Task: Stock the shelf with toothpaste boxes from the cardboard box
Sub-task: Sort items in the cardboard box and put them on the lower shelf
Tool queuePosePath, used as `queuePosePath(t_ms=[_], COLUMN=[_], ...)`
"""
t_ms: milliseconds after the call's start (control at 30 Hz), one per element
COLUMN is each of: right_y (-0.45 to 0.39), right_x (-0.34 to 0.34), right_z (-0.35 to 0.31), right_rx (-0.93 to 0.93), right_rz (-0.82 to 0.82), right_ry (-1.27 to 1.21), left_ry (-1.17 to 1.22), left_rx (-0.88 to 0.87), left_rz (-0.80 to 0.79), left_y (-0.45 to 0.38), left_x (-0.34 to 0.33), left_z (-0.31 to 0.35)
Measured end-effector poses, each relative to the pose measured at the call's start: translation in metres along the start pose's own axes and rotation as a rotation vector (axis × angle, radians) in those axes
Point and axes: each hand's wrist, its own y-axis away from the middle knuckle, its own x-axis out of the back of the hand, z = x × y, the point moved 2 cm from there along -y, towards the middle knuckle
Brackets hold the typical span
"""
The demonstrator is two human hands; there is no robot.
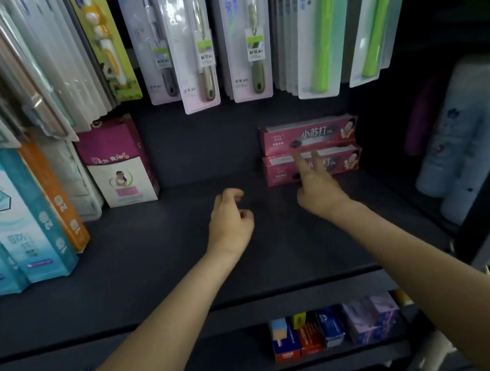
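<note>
Two pink toothpaste boxes are stacked at the back right of the dark shelf (153,262): the upper box (309,133) lies on the lower box (338,160). My right hand (317,187) reaches to the stack with two fingers straight, their tips on the front of the lower box. My left hand (231,219) hovers over the middle of the shelf, fingers loosely curled and holding nothing. The cardboard box is not in view.
Teal and orange toothpaste boxes (13,220) stand at the left, a magenta and white box (120,169) behind them. Toothbrush packs (193,40) hang above. White bottles (465,136) stand at the right. Small boxes (332,328) sit on the shelf below.
</note>
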Motion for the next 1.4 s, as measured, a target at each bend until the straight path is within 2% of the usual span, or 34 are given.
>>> queuePosePath(t_ms=[67,167,200,267,333,400,533,633,700,800,900,967,1067,1233,1400], right_y=[0.029,0.096,0.122,0.172,0.212,0.244,0.295,0.334,0.37,0.416,0.446,0.456,0.453,0.455,0.454], right_x=[-0.01,-0.015,-0.018,-0.035,-0.069,-0.113,-0.206,-0.276,-0.32,-0.364,-0.403,-0.421,-0.429,-0.42,-0.422], right_z=[-0.009,-0.015,-0.013,0.0,0.025,0.054,0.11,0.134,0.143,0.148,0.15,0.152,0.157,0.157,0.144], right_rx=[0.174,0.517,0.606,0.685,0.653,0.567,0.255,0.186,0.194,0.327,0.507,0.524,0.475,0.486,0.449], right_rz=[0.062,0.235,0.263,0.204,0.058,-0.14,-0.564,-0.807,-1.039,-1.219,-1.266,-1.233,-1.142,-1.229,-1.168], right_ry=[-0.034,-0.131,-0.159,-0.173,-0.126,-0.031,0.165,0.221,0.275,0.393,0.503,0.559,0.626,0.808,0.822], left_ry=[0.014,0.025,0.019,-0.018,-0.058,-0.166,-0.442,-0.475,-0.48,-0.514,-0.504,-0.478,-0.452,-0.455,-0.484], left_rx=[-0.081,-0.378,-0.47,-0.563,-0.506,-0.371,-0.174,-0.045,-0.004,0.005,-0.005,-0.013,-0.004,-0.022,-0.083], left_rz=[0.042,0.057,0.017,-0.115,-0.28,-0.468,-0.825,-0.906,-0.923,-0.966,-0.961,-0.975,-0.997,-0.996,-1.016], left_y=[0.02,0.078,0.104,0.159,0.208,0.252,0.313,0.347,0.369,0.388,0.4,0.41,0.423,0.44,0.447], left_x=[0.003,0.008,0.007,-0.004,-0.025,-0.046,-0.075,-0.081,-0.086,-0.094,-0.1,-0.101,-0.1,-0.097,-0.092], left_z=[0.006,0.014,0.011,-0.01,-0.045,-0.085,-0.157,-0.199,-0.221,-0.234,-0.247,-0.253,-0.259,-0.261,-0.26])
